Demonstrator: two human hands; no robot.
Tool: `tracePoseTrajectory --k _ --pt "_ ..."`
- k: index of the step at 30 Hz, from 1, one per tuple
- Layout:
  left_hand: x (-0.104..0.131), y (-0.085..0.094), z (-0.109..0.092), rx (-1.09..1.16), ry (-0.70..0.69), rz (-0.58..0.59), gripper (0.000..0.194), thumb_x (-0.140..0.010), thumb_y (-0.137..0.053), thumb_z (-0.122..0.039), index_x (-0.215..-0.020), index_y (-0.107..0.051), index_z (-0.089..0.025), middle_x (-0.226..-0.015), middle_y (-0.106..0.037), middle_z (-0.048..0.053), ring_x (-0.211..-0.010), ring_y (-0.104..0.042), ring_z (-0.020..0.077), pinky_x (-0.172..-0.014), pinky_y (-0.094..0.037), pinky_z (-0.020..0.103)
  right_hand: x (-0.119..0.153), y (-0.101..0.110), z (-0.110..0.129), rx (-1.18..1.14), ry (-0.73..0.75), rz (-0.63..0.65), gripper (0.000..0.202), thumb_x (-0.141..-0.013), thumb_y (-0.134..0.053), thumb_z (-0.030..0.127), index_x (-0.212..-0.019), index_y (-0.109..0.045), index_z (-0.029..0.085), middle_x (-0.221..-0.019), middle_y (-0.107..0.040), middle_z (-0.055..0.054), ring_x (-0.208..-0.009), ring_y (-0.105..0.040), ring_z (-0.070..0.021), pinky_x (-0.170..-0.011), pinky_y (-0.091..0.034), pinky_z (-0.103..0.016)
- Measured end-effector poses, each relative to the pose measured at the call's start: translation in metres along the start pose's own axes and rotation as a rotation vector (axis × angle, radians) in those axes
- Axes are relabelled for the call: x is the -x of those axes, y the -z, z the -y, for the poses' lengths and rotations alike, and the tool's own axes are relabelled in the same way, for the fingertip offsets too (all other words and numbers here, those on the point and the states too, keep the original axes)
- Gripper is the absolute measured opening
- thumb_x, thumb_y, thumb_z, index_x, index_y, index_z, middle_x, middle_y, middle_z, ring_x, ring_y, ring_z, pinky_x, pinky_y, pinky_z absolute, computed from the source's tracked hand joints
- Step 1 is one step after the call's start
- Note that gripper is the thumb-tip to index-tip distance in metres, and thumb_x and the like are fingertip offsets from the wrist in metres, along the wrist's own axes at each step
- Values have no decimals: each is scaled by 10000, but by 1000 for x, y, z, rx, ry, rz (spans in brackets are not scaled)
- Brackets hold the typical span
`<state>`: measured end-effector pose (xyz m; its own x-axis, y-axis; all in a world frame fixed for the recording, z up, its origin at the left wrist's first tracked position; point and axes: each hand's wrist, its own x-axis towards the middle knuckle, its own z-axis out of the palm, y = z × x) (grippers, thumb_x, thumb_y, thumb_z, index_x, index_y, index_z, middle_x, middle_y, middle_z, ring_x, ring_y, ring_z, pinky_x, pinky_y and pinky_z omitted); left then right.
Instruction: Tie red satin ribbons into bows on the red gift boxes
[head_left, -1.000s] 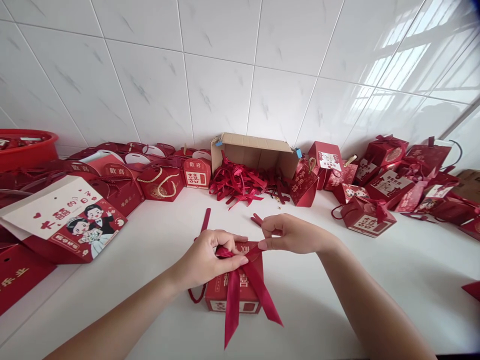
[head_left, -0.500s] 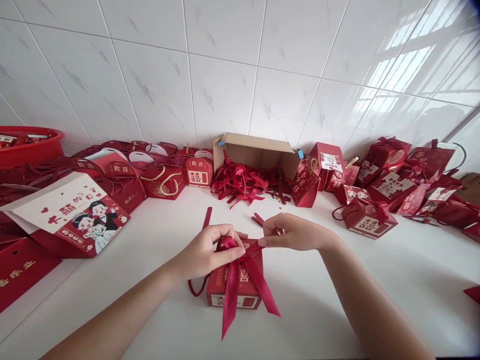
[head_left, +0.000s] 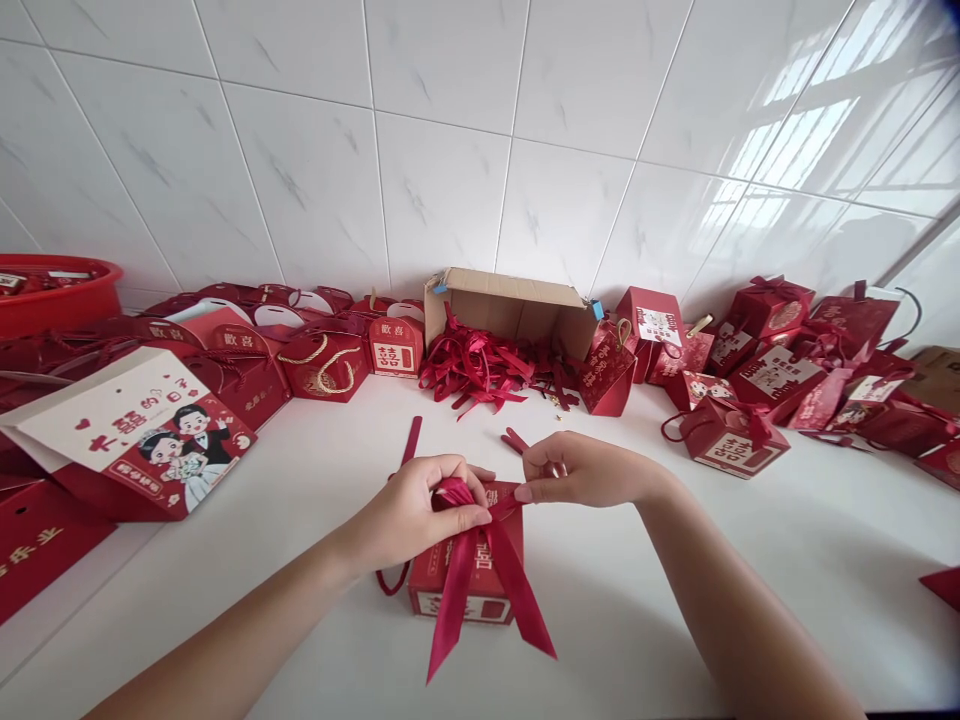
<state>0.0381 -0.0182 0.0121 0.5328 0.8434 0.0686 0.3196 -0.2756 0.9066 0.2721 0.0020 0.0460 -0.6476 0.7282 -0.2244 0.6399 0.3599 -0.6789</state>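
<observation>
At the lower centre of the frame, a red gift box (head_left: 486, 588) sits on the white worktop (head_left: 630, 640). Above it, the left hand's (head_left: 420, 507) fingers pinch a red satin ribbon (head_left: 517, 590) near its knot; the right hand's (head_left: 589, 470) fingers grasp its right side.

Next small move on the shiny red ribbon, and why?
Probably draw the right hand gently outward to snug the ribbon: that hand pinches one side, the left hand pinches beside a loop, and two tails drape over the red printed paper box.
</observation>
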Motion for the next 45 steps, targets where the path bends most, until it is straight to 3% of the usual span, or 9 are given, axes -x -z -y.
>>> tracePoseTrajectory --k 11,17,21,25,31,38,45 --pt "-2 1 1 83 13 -12 200 -752 -674 -354 -716 -563 -191 -923 -680 62 -1118 -568 260 -922 -461 380 -1 -1 0 27 7 -7 428 -822 -539 563 -661 -480 171 -605 -392 48 -544 -320 -74 -482 -268 -219" --pt "-2 9 -2 158 -6 137 152 -802 -602 -326 -775 -571 -179 -1007 -670 79 -1039 -591 252 -911 -465 400 1 0 2 6 -20 10 415 -828 -538 564 -693 -517 172 -615 -420 41 -554 -342 -79 -492 -284 -223" --pt "-3 11 0 282 27 151 215 -829 -559 -356 -725 -565 -168 -1105 -646 83 -958 -612 230 -842 -481 361 1 -2 10 -29 47 -186 342 -873 -503 515 -841 -604 189 -814 -580 -11 -732 -500 -124 -642 -397 -252" --pt "-6 11 5 387 53 99 244 -820 -580 -329 -657 -524 -156 -1174 -591 62 -902 -596 193 -808 -459 323 -4 -22 22 -14 185 -415 268 -857 -560 456 -860 -661 208 -966 -603 -51 -869 -545 -166 -770 -433 -295" --pt "-7 13 6 521 56 156 278 -807 -579 -297 -597 -458 -160 -1042 -585 47 -884 -556 186 -748 -432 296 -12 -57 33 15 179 -456 72 -805 -649 272 -797 -706 228 -1111 -557 -42 -972 -559 -164 -829 -463 -304" --pt "-7 13 5 257 48 39 282 -791 -561 -367 -593 -538 -168 -1038 -514 32 -962 -518 217 -891 -394 341 -11 -53 32 30 170 -392 98 -809 -625 242 -737 -678 201 -1159 -537 -34 -985 -564 -164 -847 -464 -319" --pt "-14 14 12 43 0 0 329 -800 -495 -389 -554 -521 -171 -1021 -504 32 -984 -491 232 -961 -355 393 -12 -52 30 65 180 -354 105 -812 -599 228 -728 -647 187 -1132 -532 -26 -930 -562 -146 -786 -466 -298"
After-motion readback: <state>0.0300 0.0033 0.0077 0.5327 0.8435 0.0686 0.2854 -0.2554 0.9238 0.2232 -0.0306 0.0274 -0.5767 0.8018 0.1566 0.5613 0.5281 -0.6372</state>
